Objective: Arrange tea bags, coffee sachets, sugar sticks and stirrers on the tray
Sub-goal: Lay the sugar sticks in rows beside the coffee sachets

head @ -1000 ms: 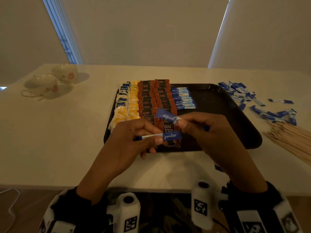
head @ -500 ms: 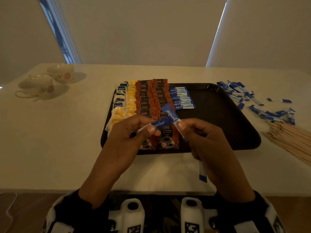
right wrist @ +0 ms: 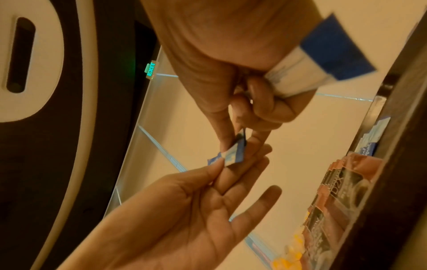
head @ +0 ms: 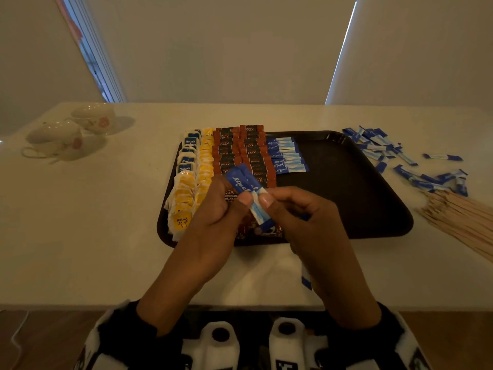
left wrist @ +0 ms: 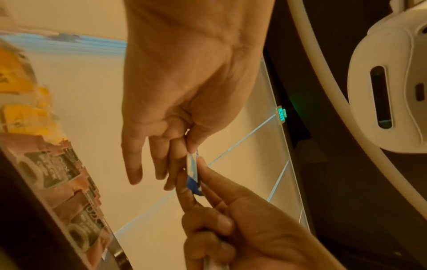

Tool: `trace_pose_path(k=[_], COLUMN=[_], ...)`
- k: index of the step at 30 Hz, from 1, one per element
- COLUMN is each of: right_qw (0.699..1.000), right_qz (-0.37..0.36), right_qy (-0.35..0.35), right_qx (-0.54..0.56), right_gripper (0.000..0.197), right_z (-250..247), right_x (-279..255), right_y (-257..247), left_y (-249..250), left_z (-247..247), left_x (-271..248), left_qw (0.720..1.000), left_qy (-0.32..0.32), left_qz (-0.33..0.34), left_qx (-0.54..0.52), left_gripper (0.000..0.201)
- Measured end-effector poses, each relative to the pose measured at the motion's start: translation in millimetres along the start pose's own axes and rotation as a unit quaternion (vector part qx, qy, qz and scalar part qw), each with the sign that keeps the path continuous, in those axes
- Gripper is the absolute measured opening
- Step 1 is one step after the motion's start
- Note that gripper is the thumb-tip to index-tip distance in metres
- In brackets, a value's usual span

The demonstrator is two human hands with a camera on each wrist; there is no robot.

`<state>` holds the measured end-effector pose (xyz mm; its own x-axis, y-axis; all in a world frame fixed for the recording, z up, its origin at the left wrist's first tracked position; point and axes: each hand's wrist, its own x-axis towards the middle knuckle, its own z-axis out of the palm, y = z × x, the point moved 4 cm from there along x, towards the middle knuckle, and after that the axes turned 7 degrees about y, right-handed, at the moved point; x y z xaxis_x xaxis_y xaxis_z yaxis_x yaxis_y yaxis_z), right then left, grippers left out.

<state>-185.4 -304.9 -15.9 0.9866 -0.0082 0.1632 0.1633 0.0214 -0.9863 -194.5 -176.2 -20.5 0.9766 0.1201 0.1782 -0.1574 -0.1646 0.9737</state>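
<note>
Both hands had brought their 2 sugar sticks [head: 246,192] together, side by side above the tray [head: 346,188]; left hand [head: 213,209] and right hand [head: 301,217] each pinched them between thumb and fingers.

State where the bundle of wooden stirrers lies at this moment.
In the head view, the wooden stirrers lie on the table at the far right, off the tray, just nearer than the loose sugar sticks.

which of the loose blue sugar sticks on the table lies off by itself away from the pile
The blue and white sugar stick farthest right on the white table, lying flat and alone beyond the scattered pile of sugar sticks, touching none of them.
</note>
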Motion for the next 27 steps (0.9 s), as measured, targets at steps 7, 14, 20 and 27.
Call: trace_pose_path(k=[7, 14, 20, 27], right_qw=[0.998, 0.994, 0.998, 0.996], right_qz=[-0.045, -0.051, -0.024, 0.02], right_qy=[-0.02, -0.062, -0.032, -0.046], right_qx=[0.035, -0.077, -0.045, -0.079], right_gripper=[0.017, 0.019, 0.013, 0.005], right_z=[3.3, -2.9, -16.8, -24.3], right_x=[-1.9, 2.2, 6.1, 3.5], right_y=[2.7, -4.3, -9.5, -3.2], left_y=[-5.5, 7.6, 3.7, 2.3], left_z=[1.6, -16.5, -18.2, -8.5], left_x=[1.3, 8.1, 10.3, 8.5], left_qw=[0.997, 0.999, 0.997, 0.995], left_qy=[-0.015, -0.018, 0.026, -0.023], left_qz=[-0.053, -0.026, -0.039, -0.064], left_qx=[-0.057, 0.012, -0.055, -0.072], left_gripper=[0.023, 0.038, 0.016, 0.021])
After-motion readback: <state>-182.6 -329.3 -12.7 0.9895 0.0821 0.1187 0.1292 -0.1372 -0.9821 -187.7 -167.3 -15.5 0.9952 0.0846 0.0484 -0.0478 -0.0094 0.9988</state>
